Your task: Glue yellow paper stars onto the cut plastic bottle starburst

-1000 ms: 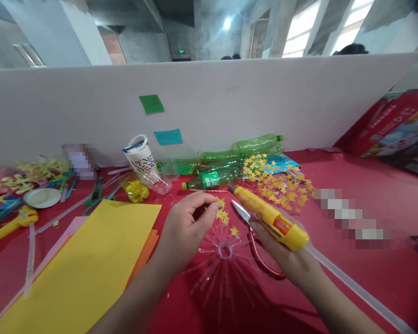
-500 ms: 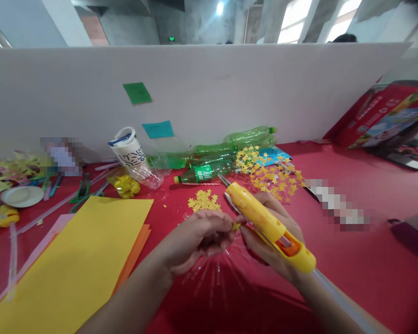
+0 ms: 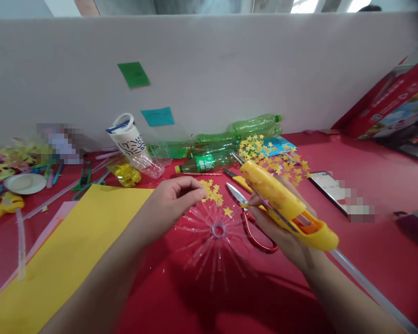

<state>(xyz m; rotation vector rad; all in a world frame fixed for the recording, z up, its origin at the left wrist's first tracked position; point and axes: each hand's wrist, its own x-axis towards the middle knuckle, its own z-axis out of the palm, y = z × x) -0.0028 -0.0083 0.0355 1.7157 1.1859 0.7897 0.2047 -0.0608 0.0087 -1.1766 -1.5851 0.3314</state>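
Observation:
My right hand [image 3: 277, 229] grips a yellow hot glue gun [image 3: 285, 202], its metal nozzle pointing up and left and a clear glue stick trailing behind. A small yellow star shows at that hand's thumb tip. My left hand [image 3: 176, 199] is at the small pile of yellow paper stars [image 3: 212, 191], thumb and fingers curled together; what they pinch, if anything, is hidden. Between the hands lies a cut clear plastic bottle top [image 3: 218, 230], its strips splayed out like rays. One loose star [image 3: 227, 211] rests above it. Red-handled scissors [image 3: 252, 232] lie partly under my right hand.
Green plastic bottles [image 3: 218, 150] lie along the white partition, beside a larger spread of yellow stars [image 3: 282, 162]. A box cutter [image 3: 237, 180] is near the scissors. Yellow paper sheets [image 3: 73, 250] lie at left, a phone [image 3: 334, 191] at right, and a white cup [image 3: 127, 141] leans behind.
My hands have parted. The left moved left to the star pile; the right moved right with the glue gun, the small star now at its thumb. The splayed plastic and scissors are uncovered.

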